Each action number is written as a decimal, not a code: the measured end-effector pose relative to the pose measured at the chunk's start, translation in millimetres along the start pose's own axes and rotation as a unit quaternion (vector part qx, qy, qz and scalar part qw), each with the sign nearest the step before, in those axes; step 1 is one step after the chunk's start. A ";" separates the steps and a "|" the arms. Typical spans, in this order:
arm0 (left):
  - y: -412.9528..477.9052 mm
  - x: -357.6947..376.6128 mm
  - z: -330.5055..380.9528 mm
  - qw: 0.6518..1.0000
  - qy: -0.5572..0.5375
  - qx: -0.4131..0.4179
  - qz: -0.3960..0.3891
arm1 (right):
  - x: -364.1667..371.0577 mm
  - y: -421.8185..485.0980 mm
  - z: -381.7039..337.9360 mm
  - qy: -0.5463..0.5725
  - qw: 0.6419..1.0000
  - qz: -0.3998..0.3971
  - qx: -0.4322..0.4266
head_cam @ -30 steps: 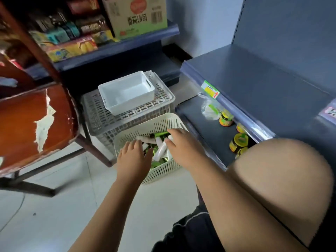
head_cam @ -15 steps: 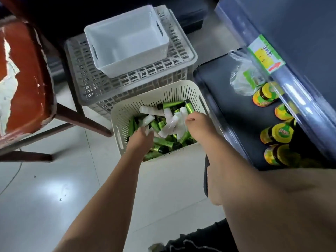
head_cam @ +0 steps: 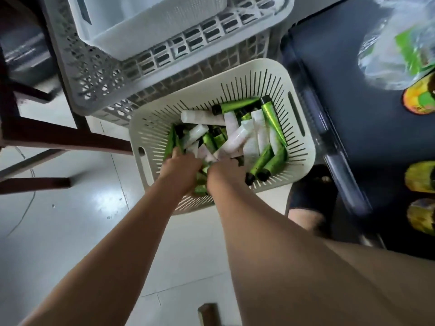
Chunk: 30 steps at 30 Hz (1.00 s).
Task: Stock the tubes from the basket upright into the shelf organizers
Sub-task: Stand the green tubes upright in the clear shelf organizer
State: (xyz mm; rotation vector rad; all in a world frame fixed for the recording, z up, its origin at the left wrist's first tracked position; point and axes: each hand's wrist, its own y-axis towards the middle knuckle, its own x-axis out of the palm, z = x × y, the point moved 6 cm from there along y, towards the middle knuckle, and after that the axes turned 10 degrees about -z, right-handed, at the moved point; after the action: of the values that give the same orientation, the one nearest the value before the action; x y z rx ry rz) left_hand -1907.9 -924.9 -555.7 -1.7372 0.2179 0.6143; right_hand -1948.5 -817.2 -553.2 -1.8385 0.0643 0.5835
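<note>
I have both hands down in the basket (head_cam: 303, 147), at its near-left corner. My left hand (head_cam: 181, 167) sits against the near-left wall, knuckles up, fingers buried among the tubes (head_cam: 235, 137); one green tube (head_cam: 170, 143) stands just beyond its fingertips. My right hand (head_cam: 223, 171) is beside it, almost touching, fingers also pushed under the pile. I cannot tell how far either hand is closed, or whether either has hold of a tube: the fingers are hidden.

The tubes lie loose and crossed in the basket, none upright. White ones fill the middle; green ones with black caps lie along the far and right walls. Most of the pile lies beyond and to the right of my hands.

The basket stands on the floor (head_cam: 70, 231). Behind it, touching its far wall, is a grey crate (head_cam: 98, 74) with a white bin (head_cam: 131, 41) on top. The dark shelf (head_cam: 353, 90) on the right carries jars (head_cam: 420, 175) and a plastic bag (head_cam: 395, 45).
</note>
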 end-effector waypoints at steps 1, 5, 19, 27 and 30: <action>0.3 -0.4 0.0 1.000 0.007 0.021 0.013 | -1.7 -2.3 0.5 -0.004 1.000 0.021 -0.001; -6.0 -2.2 -8.9 0.996 -0.050 0.066 0.034 | -2.5 -5.4 10.0 0.119 0.993 0.016 -0.004; -35.1 1.2 19.6 0.964 -0.260 0.056 0.016 | -31.0 -27.3 79.9 0.547 0.826 0.132 0.023; -39.3 19.1 31.3 0.827 -0.558 -0.035 -0.061 | -32.9 -18.7 84.9 0.555 0.824 0.109 0.025; -44.2 17.7 28.0 0.798 -0.599 -0.066 -0.004 | -32.4 -15.5 86.0 0.573 0.813 0.100 0.021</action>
State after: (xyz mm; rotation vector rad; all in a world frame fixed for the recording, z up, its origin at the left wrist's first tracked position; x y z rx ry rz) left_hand -1880.7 -883.6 -531.1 -1.1651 -0.7416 1.6159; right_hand -2002.6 -741.7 -545.5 -1.8992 1.0748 -0.4730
